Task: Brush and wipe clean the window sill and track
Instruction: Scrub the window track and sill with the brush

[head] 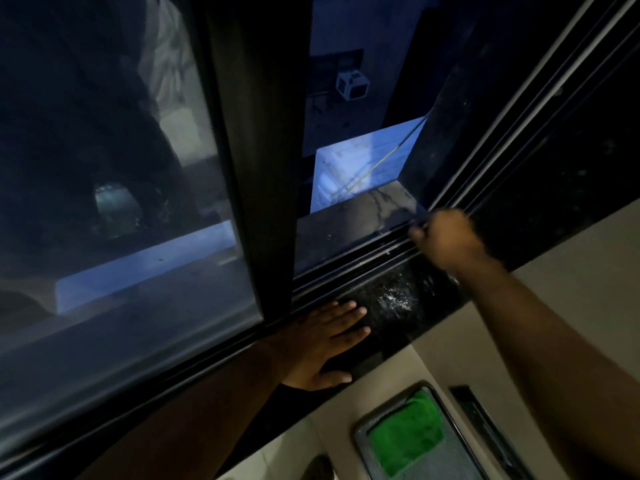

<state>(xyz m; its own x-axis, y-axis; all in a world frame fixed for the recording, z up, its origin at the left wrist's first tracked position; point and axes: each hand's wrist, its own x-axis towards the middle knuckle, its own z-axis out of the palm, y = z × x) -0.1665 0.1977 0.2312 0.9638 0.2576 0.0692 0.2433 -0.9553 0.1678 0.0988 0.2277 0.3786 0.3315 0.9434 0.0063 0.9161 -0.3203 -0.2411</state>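
Note:
The black stone window sill (391, 327) runs diagonally from lower left to upper right, with the dark window track (346, 271) along its far side. My left hand (325, 344) lies flat and open on the sill, fingers pointing right, beside the sliding frame (263, 168). My right hand (446, 240) is clenched over the track near the right corner and is blurred. A small dark brush tip (417, 232) sticks out of the fist onto the track. Pale dust specks (394, 296) lie on the sill between my hands.
Below the sill, a grey tray (363, 431) holds a green cloth (408, 434). A dark narrow strip (485, 427) lies to its right. The sliding pane (104, 202) covers the left half; the right half is open to the outside ledge (367, 209).

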